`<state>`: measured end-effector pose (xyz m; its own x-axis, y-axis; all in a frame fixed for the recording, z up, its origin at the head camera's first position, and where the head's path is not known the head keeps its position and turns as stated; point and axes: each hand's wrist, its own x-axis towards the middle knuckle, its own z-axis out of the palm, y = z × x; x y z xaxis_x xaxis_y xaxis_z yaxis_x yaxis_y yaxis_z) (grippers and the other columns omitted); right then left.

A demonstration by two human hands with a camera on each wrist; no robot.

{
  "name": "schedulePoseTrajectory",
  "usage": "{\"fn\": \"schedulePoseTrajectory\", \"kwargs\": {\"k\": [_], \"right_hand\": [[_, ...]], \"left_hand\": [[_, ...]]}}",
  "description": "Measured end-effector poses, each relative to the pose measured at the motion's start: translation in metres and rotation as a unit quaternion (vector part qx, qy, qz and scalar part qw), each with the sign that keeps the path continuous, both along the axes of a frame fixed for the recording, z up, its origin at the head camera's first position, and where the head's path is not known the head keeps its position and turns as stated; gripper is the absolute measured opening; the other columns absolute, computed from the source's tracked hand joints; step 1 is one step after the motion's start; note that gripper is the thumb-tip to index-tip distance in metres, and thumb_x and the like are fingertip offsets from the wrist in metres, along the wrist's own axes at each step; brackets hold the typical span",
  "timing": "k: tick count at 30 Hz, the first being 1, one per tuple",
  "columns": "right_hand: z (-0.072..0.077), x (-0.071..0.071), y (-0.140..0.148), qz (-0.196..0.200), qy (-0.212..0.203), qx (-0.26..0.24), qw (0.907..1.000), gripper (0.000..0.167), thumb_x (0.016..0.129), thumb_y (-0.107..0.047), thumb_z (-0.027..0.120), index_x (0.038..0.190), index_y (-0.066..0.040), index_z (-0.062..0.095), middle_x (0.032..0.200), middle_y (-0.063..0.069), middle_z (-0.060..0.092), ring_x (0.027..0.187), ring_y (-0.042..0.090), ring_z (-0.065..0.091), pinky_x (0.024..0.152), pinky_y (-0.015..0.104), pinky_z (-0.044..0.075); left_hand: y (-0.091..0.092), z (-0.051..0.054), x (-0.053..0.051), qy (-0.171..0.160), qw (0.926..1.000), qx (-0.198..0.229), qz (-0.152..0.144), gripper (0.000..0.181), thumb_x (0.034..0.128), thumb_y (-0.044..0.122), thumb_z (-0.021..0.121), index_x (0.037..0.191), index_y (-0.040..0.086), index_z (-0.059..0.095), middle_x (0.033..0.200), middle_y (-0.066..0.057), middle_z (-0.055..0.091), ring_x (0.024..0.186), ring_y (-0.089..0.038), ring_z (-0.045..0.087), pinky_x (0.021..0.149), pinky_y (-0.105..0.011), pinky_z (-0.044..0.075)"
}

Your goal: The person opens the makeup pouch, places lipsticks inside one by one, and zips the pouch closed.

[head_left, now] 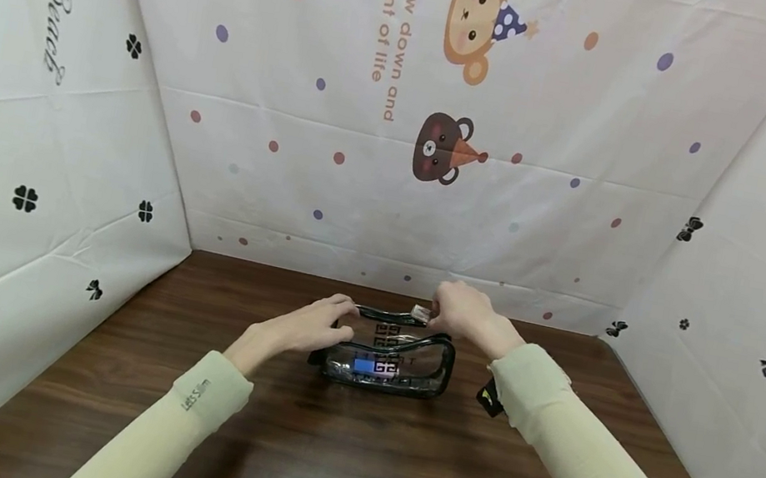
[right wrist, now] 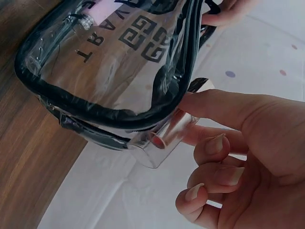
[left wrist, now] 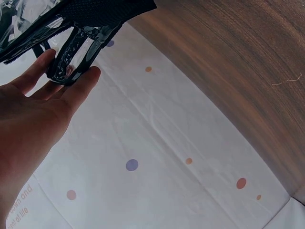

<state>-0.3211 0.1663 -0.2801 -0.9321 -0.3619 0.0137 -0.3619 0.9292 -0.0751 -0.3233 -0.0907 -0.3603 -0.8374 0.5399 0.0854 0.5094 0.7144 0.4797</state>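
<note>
A clear zip pouch [head_left: 405, 380] with black trim and printed lettering stands on the table with its top open. My left hand [head_left: 315, 325] grips its left end, thumb by the near rim and fingers by the far one; the left wrist view shows its fingers against a black loop [left wrist: 61, 71]. With thumb and index finger, my right hand [right wrist: 238, 143] pinches a small clear cosmetic tube [right wrist: 159, 143] with something red inside and a shiny cap, at the pouch's right rim. The other right fingers are curled. Inside the pouch lie a pink item [right wrist: 102, 10] and a blue one [head_left: 363, 365].
The dark wood table [head_left: 346, 461] extends around the pouch. A white printed sheet [head_left: 269, 194] rises behind it, and similar sheets stand at left and right. Beside the right cuff is a small black object [head_left: 489, 398] with a yellow mark.
</note>
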Motion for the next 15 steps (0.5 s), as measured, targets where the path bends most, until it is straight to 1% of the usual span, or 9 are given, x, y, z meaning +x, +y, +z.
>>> {"fn": "schedulePoseTrajectory", "kwargs": {"k": [2, 4, 5, 6, 8, 12, 15], "right_hand": [[-0.0011, -0.0007, -0.0014, 0.006, -0.001, 0.002, 1.0000, 0.027, 0.083, -0.021, 0.074, 0.062, -0.014, 0.058, 0.057, -0.004, 0.050, 0.052, 0.010, 0.041, 0.048, 0.027, 0.032], [-0.0024, -0.0014, -0.0022, 0.009, 0.001, 0.007, 0.9999, 0.013, 0.082, -0.023, 0.075, 0.076, -0.013, 0.070, 0.072, -0.001, 0.065, 0.061, 0.013, 0.055, 0.054, 0.031, 0.044], [-0.0030, -0.0014, -0.0021, 0.012, -0.001, 0.007, 0.9999, 0.010, 0.082, -0.023, 0.075, 0.081, -0.013, 0.072, 0.078, 0.000, 0.069, 0.065, 0.014, 0.059, 0.056, 0.033, 0.047], [-0.0035, -0.0012, -0.0019, 0.015, -0.001, 0.006, 0.9999, 0.010, 0.082, -0.024, 0.076, 0.083, -0.014, 0.074, 0.081, 0.000, 0.070, 0.068, 0.014, 0.062, 0.058, 0.034, 0.049], [-0.0047, -0.0014, -0.0017, 0.018, -0.003, 0.005, 0.9998, 0.010, 0.082, -0.024, 0.076, 0.082, -0.015, 0.074, 0.080, -0.001, 0.070, 0.067, 0.014, 0.062, 0.058, 0.033, 0.049], [-0.0070, -0.0018, 0.0000, 0.029, -0.006, 0.000, 0.9996, 0.012, 0.082, -0.025, 0.076, 0.081, -0.013, 0.073, 0.077, -0.001, 0.068, 0.064, 0.014, 0.058, 0.054, 0.029, 0.044], [-0.0080, -0.0019, 0.0015, 0.038, -0.007, -0.009, 0.9992, 0.012, 0.083, -0.025, 0.075, 0.081, -0.013, 0.073, 0.079, 0.000, 0.069, 0.063, 0.013, 0.057, 0.054, 0.028, 0.042]], "left_hand": [[0.0003, 0.0002, 0.0001, 0.001, 1.0000, -0.002, -0.001, 0.049, 0.0923, 0.034, 0.043, 0.136, 0.013, 0.050, 0.148, -0.005, 0.041, 0.128, -0.024, 0.047, 0.103, -0.044, 0.040], [0.0005, 0.0004, 0.0004, 0.001, 1.0000, -0.004, -0.001, 0.050, 0.0922, 0.034, 0.043, 0.137, 0.013, 0.050, 0.148, -0.005, 0.041, 0.128, -0.025, 0.047, 0.103, -0.044, 0.040], [0.0006, 0.0007, 0.0005, 0.001, 1.0000, -0.005, -0.001, 0.050, 0.0922, 0.034, 0.043, 0.137, 0.013, 0.050, 0.148, -0.005, 0.041, 0.128, -0.024, 0.047, 0.103, -0.044, 0.040], [0.0007, 0.0009, 0.0007, 0.002, 1.0000, -0.003, -0.001, 0.049, 0.0921, 0.033, 0.043, 0.136, 0.013, 0.051, 0.148, -0.005, 0.041, 0.128, -0.025, 0.047, 0.103, -0.044, 0.040], [0.0008, 0.0013, 0.0009, 0.002, 1.0000, -0.001, -0.002, 0.048, 0.0922, 0.032, 0.043, 0.136, 0.012, 0.051, 0.147, -0.005, 0.041, 0.128, -0.024, 0.048, 0.103, -0.044, 0.040], [0.0007, 0.0011, 0.0010, 0.001, 1.0000, -0.001, -0.002, 0.048, 0.0923, 0.032, 0.043, 0.136, 0.013, 0.051, 0.147, -0.005, 0.041, 0.127, -0.023, 0.048, 0.103, -0.044, 0.041], [0.0006, 0.0009, 0.0008, 0.000, 1.0000, -0.002, -0.001, 0.048, 0.0924, 0.032, 0.043, 0.136, 0.013, 0.050, 0.147, -0.005, 0.041, 0.128, -0.023, 0.047, 0.103, -0.044, 0.040]]}}
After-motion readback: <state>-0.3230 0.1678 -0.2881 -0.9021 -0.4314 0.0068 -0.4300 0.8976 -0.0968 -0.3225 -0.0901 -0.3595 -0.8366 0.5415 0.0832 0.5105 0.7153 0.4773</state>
